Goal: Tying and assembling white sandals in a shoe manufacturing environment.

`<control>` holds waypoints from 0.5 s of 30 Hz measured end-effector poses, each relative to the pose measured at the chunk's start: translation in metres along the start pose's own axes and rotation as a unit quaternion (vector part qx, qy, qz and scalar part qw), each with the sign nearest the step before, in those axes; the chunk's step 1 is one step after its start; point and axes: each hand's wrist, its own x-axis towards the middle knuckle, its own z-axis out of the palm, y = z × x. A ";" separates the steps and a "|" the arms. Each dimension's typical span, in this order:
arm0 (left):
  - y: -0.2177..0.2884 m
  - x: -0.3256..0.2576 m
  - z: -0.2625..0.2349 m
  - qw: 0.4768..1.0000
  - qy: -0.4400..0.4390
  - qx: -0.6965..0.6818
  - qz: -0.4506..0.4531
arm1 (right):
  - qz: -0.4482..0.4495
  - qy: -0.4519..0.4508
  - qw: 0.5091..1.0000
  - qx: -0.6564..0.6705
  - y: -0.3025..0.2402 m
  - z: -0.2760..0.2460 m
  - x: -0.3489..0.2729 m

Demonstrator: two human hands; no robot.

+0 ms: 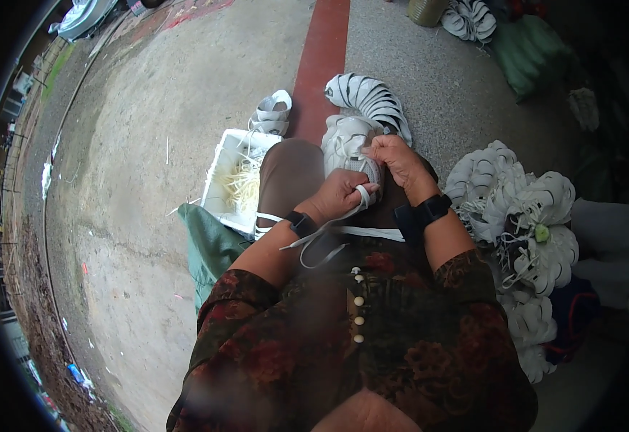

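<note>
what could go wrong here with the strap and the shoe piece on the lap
The white strap is looped around the left hand, and its loose tails hang over the lap, so they might snag or tangle. The white shoe upper rests on the knee, pinched by the right hand; it could slip onto the concrete floor.

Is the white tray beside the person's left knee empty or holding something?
Holding something: the white tray contains a loose heap of pale strips, with bare wall showing around it.
</note>
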 end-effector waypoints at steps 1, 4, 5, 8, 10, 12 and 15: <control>-0.001 0.000 0.000 1.000 0.000 0.010 0.004 | 0.000 -0.001 1.000 0.000 0.000 0.002 0.000; -0.003 -0.001 0.000 1.000 0.000 -0.008 -0.002 | -0.158 0.152 0.926 -0.307 0.002 0.012 0.000; -0.003 -0.001 0.001 1.000 0.001 -0.009 -0.001 | -0.180 0.213 0.905 -0.322 0.003 0.016 0.001; -0.002 0.000 0.001 1.000 0.003 -0.011 -0.001 | -0.217 0.295 0.876 -0.314 0.008 0.023 0.004; -0.002 0.000 -0.001 1.000 -0.008 0.013 -0.002 | -0.234 0.316 0.872 -0.292 0.012 0.025 0.006; -0.002 0.001 -0.001 1.000 -0.007 0.006 0.001 | -0.217 0.304 0.889 -0.264 0.013 0.026 0.007; -0.001 -0.001 -0.001 1.000 -0.004 -0.012 -0.004 | -0.083 0.198 0.976 -0.032 0.007 0.022 0.005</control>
